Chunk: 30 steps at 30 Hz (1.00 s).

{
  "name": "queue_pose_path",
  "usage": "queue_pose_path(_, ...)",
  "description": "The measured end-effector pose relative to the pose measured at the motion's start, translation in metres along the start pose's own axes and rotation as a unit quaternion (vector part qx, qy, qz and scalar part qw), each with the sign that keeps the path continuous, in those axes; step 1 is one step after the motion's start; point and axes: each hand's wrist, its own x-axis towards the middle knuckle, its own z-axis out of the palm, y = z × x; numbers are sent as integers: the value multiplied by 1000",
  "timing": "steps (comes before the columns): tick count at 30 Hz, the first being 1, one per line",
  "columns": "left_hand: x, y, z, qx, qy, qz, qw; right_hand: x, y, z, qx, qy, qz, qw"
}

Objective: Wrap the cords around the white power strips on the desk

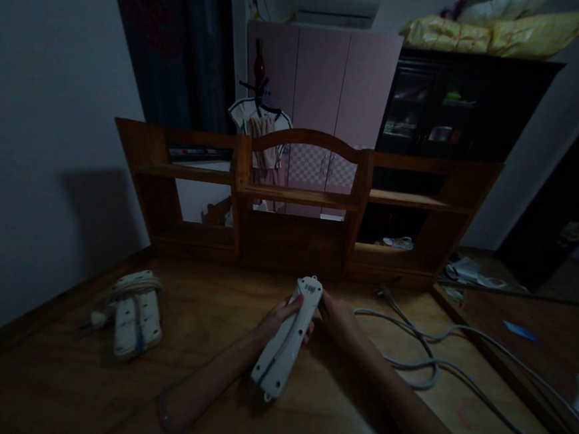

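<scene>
A white power strip is held tilted above the desk, its screwed underside with a label facing up. My left hand is closed around its middle, thumb on top and fingertips showing at the far side. A cord runs lengthwise along the strip's underside. Beside the strip's far end, my right hand is closed against its right edge; those fingertips are mostly hidden. A long grey cable lies in loose loops to the right, one part passing out of sight behind my right hand. Its plug rests near the shelf.
Another white power strip, its cord wound around it, lies on the desk at left. A wooden shelf unit stands along the back. The desk's raised right edge lies under the cable; a blue card lies beyond.
</scene>
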Motion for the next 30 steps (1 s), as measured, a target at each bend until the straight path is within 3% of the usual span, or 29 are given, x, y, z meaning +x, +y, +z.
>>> queue_pose_path(10,-2,5,2,51,43,29,997,-3,-5,-2,-32,-1,-2,999)
queue_pose_path(14,-1,13,-9,76,138,98,983,-3,-3,0,-91,-5,10,996)
queue_pose_path(18,-6,35,-19,153,235,174,944,-2,-6,0,-160,10,-7,987)
queue_pose_path(20,-10,46,-20,239,274,220,905,-3,-10,0,-170,28,-32,984)
queue_pose_path(23,-17,56,-17,413,314,260,815,-4,-17,0,-173,57,-65,981)
queue_pose_path(30,-20,53,-27,719,327,204,579,-12,-26,-9,-175,104,-106,973)
